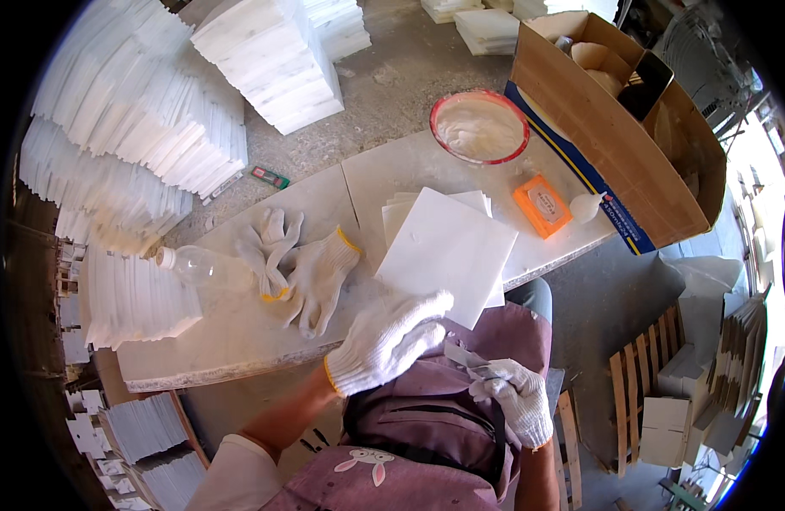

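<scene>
My left hand (391, 342), in a white knitted glove, is open with its fingers stretched beside the near corner of a square white tile (448, 247). Whether it touches the tile I cannot tell. That tile lies askew over more white tiles (398, 209) on the bench and juts past its near edge. My right hand (518, 402), gloved too, is closed around what looks like a putty knife (463, 353); its flat blade points left, above my purple apron (435, 430), and the handle is hidden by my fingers. A pair of spare white gloves (320, 272) rests left of the tiles.
A red-rimmed bowl of white paste (479, 128), an orange box (542, 206) and a divided cardboard carton (614, 128) stand at right. A clear bottle (197, 266) lies left, near tall tile stacks (146, 102). A green-and-red small object (270, 177) lies behind the gloves. Wooden pallets (644, 366) stand lower right.
</scene>
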`<action>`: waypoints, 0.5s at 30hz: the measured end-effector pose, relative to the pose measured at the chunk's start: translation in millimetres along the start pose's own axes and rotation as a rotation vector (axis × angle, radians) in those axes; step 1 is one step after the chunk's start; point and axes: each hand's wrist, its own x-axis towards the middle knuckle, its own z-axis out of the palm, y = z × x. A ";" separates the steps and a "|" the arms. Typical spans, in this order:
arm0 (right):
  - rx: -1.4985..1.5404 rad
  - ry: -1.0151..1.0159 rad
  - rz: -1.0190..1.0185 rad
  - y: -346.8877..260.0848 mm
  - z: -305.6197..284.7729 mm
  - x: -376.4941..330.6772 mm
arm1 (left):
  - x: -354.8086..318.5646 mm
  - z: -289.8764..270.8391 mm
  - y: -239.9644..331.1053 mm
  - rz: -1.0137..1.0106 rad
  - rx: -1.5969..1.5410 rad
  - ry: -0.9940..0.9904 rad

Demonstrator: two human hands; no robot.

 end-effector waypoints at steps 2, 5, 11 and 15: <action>-0.013 0.027 0.035 -11.4 -4.8 -0.9 | 31.3 -9.3 -18.5 0.040 0.341 0.024; 0.006 0.090 0.045 -5.0 -11.3 -2.4 | 48.7 -10.3 -44.9 0.057 0.675 -0.089; 0.274 0.204 -0.030 -10.8 -13.3 -3.1 | -7.6 17.6 10.5 0.228 -0.114 -0.524; 0.284 0.107 -0.095 -16.5 -8.9 5.6 | -21.9 20.6 19.8 -0.101 -0.385 -0.238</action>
